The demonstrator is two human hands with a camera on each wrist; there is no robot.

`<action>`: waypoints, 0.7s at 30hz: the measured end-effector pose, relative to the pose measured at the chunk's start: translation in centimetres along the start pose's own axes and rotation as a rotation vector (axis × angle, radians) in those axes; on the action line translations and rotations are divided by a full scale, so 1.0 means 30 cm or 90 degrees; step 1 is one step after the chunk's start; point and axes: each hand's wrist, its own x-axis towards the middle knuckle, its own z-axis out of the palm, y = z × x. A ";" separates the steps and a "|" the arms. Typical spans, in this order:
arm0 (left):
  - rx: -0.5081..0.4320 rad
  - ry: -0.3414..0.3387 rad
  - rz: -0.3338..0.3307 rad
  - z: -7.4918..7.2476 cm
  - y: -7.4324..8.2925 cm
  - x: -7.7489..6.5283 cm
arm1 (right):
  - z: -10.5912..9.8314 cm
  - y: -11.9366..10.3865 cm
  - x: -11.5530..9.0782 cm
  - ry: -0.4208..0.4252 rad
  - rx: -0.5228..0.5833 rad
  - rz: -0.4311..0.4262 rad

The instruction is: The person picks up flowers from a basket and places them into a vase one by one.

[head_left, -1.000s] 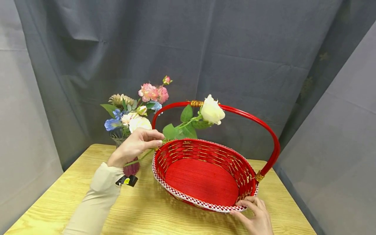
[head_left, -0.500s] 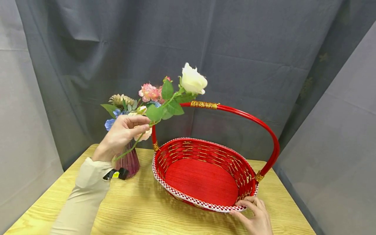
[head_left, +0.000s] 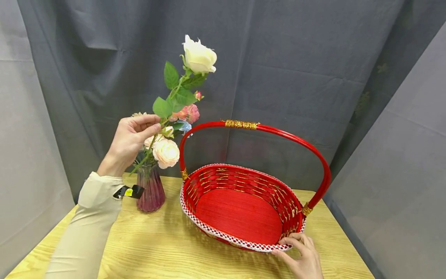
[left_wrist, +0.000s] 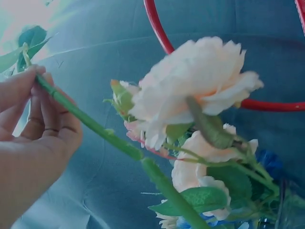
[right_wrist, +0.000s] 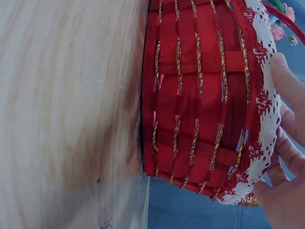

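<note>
My left hand (head_left: 126,142) pinches the green stem of a white rose (head_left: 199,57) between thumb and fingers, the bloom up and tilted to the right. In the left wrist view the stem (left_wrist: 102,132) runs down past a pale peach flower (left_wrist: 190,78). Just behind and below this hand stands a purple ribbed glass vase (head_left: 151,190) of mixed flowers. The lower stem overlaps the vase mouth in the head view; whether its tip is inside I cannot tell. My right hand (head_left: 302,256) grips the lace-trimmed rim of a red woven basket (head_left: 240,213) at its near right.
The basket's tall red handle (head_left: 292,135), wrapped in gold cord, arches over it, its left end close to the vase flowers. Everything stands on a wooden table (head_left: 167,244). A grey curtain (head_left: 296,58) hangs behind.
My left hand has lifted the white rose up and to the left, from over the basket's left rim to above the vase, and the stem stands steeper. My right hand stays on the rim.
</note>
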 end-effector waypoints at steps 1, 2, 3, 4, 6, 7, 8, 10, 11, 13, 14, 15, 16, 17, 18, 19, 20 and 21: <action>-0.012 0.006 0.006 -0.001 -0.001 0.008 | -0.001 0.000 0.000 0.000 -0.001 0.000; -0.022 0.013 0.012 -0.002 -0.002 0.017 | -0.001 0.001 0.000 0.001 -0.001 -0.001; -0.031 0.019 0.018 -0.002 -0.003 0.025 | -0.001 0.001 -0.001 0.002 0.000 -0.002; -0.039 0.025 0.023 -0.003 -0.004 0.033 | -0.001 0.001 0.000 0.002 0.000 -0.004; -0.043 0.039 0.034 -0.005 -0.006 0.049 | -0.002 0.002 0.000 0.004 0.000 -0.008; -0.042 0.046 0.038 -0.007 -0.006 0.057 | -0.002 0.003 0.000 0.004 0.001 -0.011; -0.040 0.053 0.041 -0.009 -0.007 0.063 | -0.002 0.003 0.000 0.005 0.001 -0.013; -0.029 0.065 0.043 -0.014 -0.010 0.075 | -0.002 0.002 -0.001 0.005 0.003 -0.017; -0.019 0.069 0.043 -0.017 -0.012 0.080 | -0.002 0.002 -0.002 0.005 0.004 -0.021; -0.003 0.070 0.041 -0.022 -0.016 0.089 | -0.003 0.001 -0.003 0.008 0.005 -0.028; 0.004 0.069 0.040 -0.025 -0.019 0.094 | -0.004 0.000 -0.003 0.010 0.004 -0.034; 0.009 0.066 0.038 -0.027 -0.022 0.099 | -0.004 0.000 -0.003 0.013 0.004 -0.039; 0.014 0.065 0.036 -0.031 -0.025 0.104 | -0.004 -0.001 -0.002 0.016 0.004 -0.044; 0.015 0.063 0.035 -0.034 -0.028 0.110 | -0.005 -0.003 -0.002 0.018 0.003 -0.049; 0.017 0.063 0.035 -0.038 -0.031 0.115 | -0.004 -0.004 0.000 0.019 0.003 -0.053; 0.016 0.063 0.034 -0.044 -0.035 0.120 | -0.003 -0.005 0.001 0.019 0.005 -0.055; 0.017 0.066 0.030 -0.049 -0.040 0.124 | -0.002 -0.006 0.002 0.019 0.005 -0.058; 0.018 0.070 0.027 -0.054 -0.045 0.129 | -0.001 -0.008 0.003 0.019 0.007 -0.056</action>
